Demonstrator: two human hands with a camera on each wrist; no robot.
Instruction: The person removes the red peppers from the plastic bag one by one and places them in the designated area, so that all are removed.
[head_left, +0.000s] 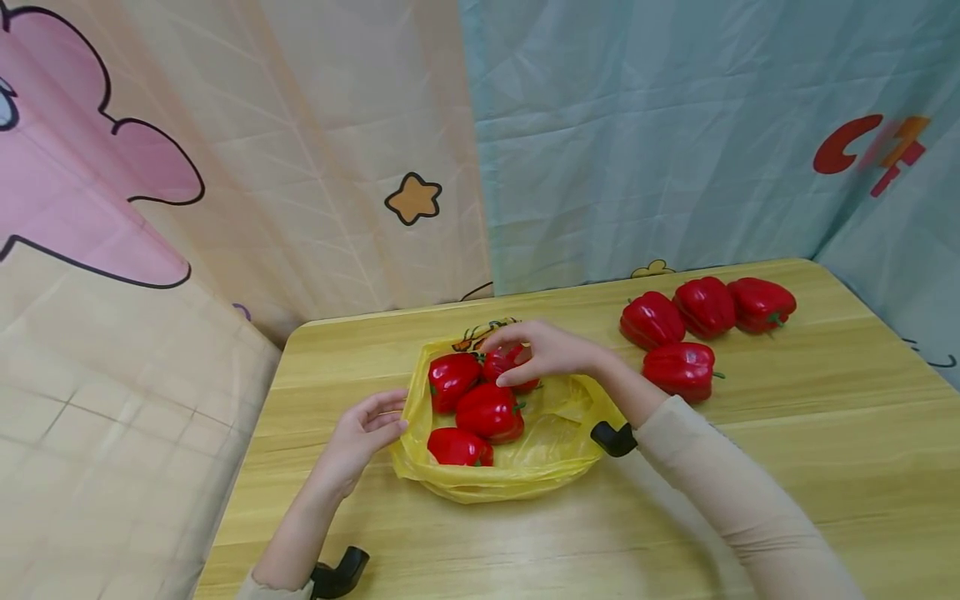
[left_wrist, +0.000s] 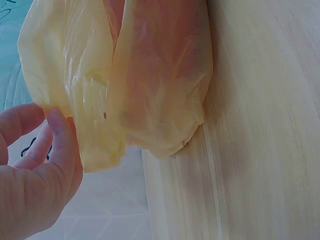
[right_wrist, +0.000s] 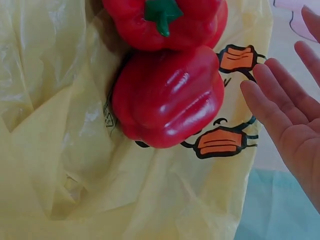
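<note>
A yellow plastic bag lies spread open on the table with several red bell peppers inside. At its left side, my left hand pinches the rim between thumb and fingers; the left wrist view shows the fingertips on the thin film. Over the bag's far part hovers my right hand, its fingers apart and holding nothing. Below it sits one bell pepper, partly hidden by the hand in the head view. In the right wrist view a gap separates this bell pepper from the fingers.
Several more red bell peppers lie together at the back right of the wooden table. Printed curtains hang behind the table's far edge. Black wrist mounts stick out from both sleeves.
</note>
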